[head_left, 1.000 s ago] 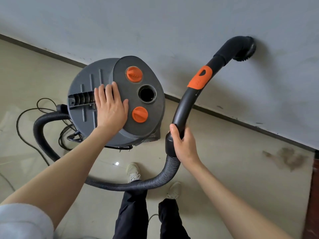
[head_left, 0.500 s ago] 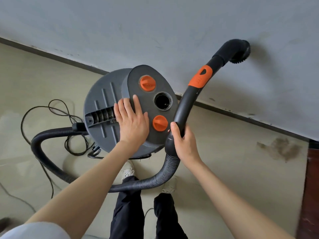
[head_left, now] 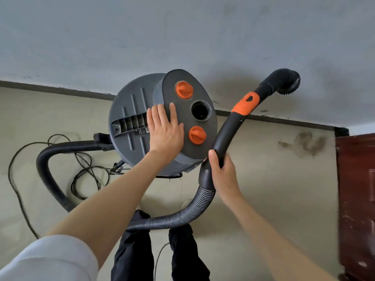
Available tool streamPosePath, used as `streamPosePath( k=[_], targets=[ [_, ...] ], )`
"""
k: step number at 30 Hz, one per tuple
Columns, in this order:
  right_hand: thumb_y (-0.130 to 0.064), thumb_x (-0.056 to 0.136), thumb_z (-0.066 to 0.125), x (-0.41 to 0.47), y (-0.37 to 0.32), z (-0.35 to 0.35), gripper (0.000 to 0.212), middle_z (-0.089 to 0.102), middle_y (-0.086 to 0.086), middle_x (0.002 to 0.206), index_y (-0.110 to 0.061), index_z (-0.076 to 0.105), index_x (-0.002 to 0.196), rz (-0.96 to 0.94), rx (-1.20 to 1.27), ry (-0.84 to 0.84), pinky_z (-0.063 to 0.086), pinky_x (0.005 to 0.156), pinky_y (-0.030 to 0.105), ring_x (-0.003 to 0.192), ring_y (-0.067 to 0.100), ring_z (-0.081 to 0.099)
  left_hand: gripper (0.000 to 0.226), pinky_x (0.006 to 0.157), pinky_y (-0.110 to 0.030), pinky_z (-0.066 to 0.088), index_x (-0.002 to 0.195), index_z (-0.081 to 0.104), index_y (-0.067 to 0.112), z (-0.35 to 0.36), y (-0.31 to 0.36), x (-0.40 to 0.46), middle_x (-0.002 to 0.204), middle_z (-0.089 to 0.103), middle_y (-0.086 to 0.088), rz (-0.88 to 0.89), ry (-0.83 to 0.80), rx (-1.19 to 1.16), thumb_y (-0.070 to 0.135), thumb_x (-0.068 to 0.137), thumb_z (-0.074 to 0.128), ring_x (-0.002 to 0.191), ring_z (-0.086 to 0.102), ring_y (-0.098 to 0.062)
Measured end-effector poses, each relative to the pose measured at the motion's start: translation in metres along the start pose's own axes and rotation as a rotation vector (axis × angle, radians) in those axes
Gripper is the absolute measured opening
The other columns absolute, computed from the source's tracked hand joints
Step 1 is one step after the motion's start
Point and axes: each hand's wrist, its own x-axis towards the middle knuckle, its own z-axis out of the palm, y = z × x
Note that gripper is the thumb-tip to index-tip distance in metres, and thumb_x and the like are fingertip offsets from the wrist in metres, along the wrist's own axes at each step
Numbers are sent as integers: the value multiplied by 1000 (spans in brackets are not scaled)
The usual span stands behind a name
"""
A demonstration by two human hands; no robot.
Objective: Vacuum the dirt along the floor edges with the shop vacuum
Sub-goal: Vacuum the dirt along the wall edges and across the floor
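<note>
Shop vacuum (head_left: 132, 118) sits at 12 o'clock against the wall (head_left: 182, 37), its body hidden under the lid. Left hand (head_left: 165, 130) lies flat on top, fingers straight, covering part of the handle. Right hand (head_left: 223, 175) wraps its fingers round the black wand (head_left: 227, 130); brush nozzle (head_left: 288, 82) at 1 o'clock touches the wall. Count: two orange knobs, one open port (head_left: 200, 110), one hose (head_left: 182, 216), one cord (head_left: 81, 169) partly cut off at 9. Dirt smudge (head_left: 304, 142) at 3.

the left hand (head_left: 165, 130) covered part of the vacuum (head_left: 132, 118) lid's handle and its small label, which was too small to read. the hose (head_left: 178, 217) hid both feet. the door (head_left: 357, 199) was cut off at the right edge, the cord (head_left: 18, 191) at the lower left.
</note>
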Motion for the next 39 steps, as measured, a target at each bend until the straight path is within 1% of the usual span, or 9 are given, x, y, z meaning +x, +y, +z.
streamPosePath(
  k=[5, 12, 14, 17, 22, 27, 32, 35, 39],
  targets=[
    [-32, 97, 52, 9, 25, -53, 18, 57, -6, 85, -14, 52, 101, 29, 46, 46, 43, 64, 13, 79, 5, 56, 55, 102, -58, 34, 128, 52, -5, 7, 49, 8, 117, 52, -34, 94, -27, 6, 31, 91, 35, 110, 51, -50],
    [-34, 96, 52, 15, 51, -117, 21, 56, -7, 79, -13, 52, 96, 47, 44, 78, 41, 65, 18, 74, 4, 54, 60, 104, -59, 31, 130, 49, -7, 8, 114, 27, 120, 50, -36, 236, -135, 59, 36, 91, 31, 113, 48, -52],
    [-36, 96, 52, 10, 53, -136, 22, 55, -6, 76, -14, 51, 92, 39, 8, 87, 40, 63, 18, 71, 5, 53, 64, 110, -56, 24, 138, 39, -5, 5, 125, 31, 131, 42, -35, 309, -129, 81, 39, 94, 25, 124, 38, -50],
    [-37, 96, 53, -4, 51, -164, 22, 54, -6, 75, -15, 51, 91, 23, -46, 88, 41, 62, 19, 74, 11, 54, 62, 117, -47, 8, 149, 16, 6, -7, 129, 38, 151, 16, -21, 416, -213, 135, 40, 99, 28, 142, 10, -37],
    [-39, 94, 54, -37, 30, -204, 21, 55, -8, 77, -18, 53, 95, -42, -129, 112, 44, 72, 28, 82, 17, 57, 60, 118, -45, 4, 151, 6, 11, -46, 147, 23, 158, -2, -11, 438, -397, 169, 40, 101, 23, 146, -3, -26],
    [-43, 95, 51, -73, -14, -241, 22, 55, -10, 82, -22, 50, 101, -102, -127, 124, 48, 74, 25, 84, 13, 57, 60, 117, -46, 5, 151, 13, 10, -124, 177, -17, 158, 5, -13, 527, -198, 29, 37, 100, 32, 146, -1, -29],
    [-49, 94, 49, -113, -52, -283, 30, 60, 0, 92, -21, 49, 106, -169, -116, 179, 53, 81, 35, 90, 19, 61, 57, 116, -49, 5, 149, 19, 8, -218, 222, -52, 157, 12, -15, 654, -37, -69, 30, 100, 38, 146, 3, -32],
    [-45, 95, 51, -135, -70, -322, 27, 62, 3, 95, -21, 49, 107, -247, -84, 202, 52, 76, 31, 86, 17, 61, 57, 117, -45, 1, 150, 14, 13, -260, 256, -72, 158, 7, -10, 634, -30, -154, 31, 101, 35, 146, -3, -27],
    [-43, 95, 51, -156, -84, -380, 26, 63, 2, 94, -20, 52, 108, -332, -53, 189, 53, 79, 34, 88, 18, 62, 59, 118, -43, 1, 151, 9, 15, -297, 305, -93, 159, 5, -8, 641, -13, -234, 32, 101, 34, 146, -6, -25]
  ],
)
